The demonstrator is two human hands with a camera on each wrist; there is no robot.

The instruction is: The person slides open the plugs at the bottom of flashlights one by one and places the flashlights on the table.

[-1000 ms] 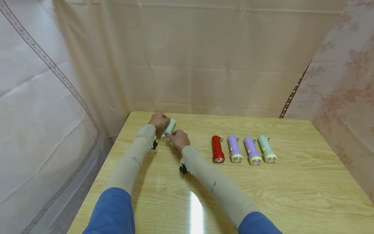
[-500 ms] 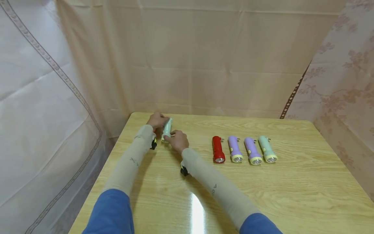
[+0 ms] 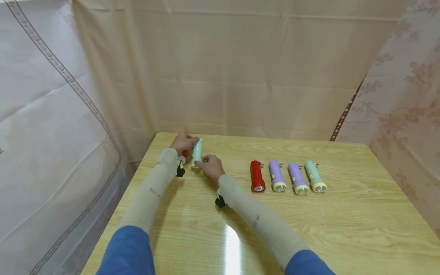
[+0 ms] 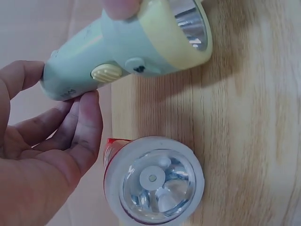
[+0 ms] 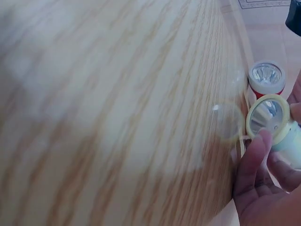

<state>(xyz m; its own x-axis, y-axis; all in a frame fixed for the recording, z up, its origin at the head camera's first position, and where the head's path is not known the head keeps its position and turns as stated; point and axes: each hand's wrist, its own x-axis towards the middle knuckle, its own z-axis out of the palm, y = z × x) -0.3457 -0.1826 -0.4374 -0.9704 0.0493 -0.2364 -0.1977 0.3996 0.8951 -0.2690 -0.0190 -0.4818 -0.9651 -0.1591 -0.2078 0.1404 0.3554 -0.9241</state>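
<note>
In the head view, a mint-green flashlight (image 3: 197,149) is at the table's far left, its lens end toward me. My left hand (image 3: 183,141) pinches its tail between thumb and fingers, as the left wrist view shows on the green body (image 4: 80,61). At the lens end, my right hand (image 3: 212,167) grips the pale yellow head (image 5: 282,136), with a fingertip at the rim. Beside it on the left lies a red flashlight with a white rim (image 4: 155,181), its body mostly hidden behind my left hand and wrist in the head view.
Right of my hands lie a red flashlight (image 3: 257,175), two purple flashlights (image 3: 276,173) and another mint-green flashlight (image 3: 314,175), side by side, lenses toward me. The wooden table (image 3: 361,214) meets a beige curtain (image 3: 240,76) at its far edge.
The mint-green flashlight has swung from a slant to nearly straight, its tail moving left. My left hand has shifted slightly left, uncovering part of the red flashlight beside it.
</note>
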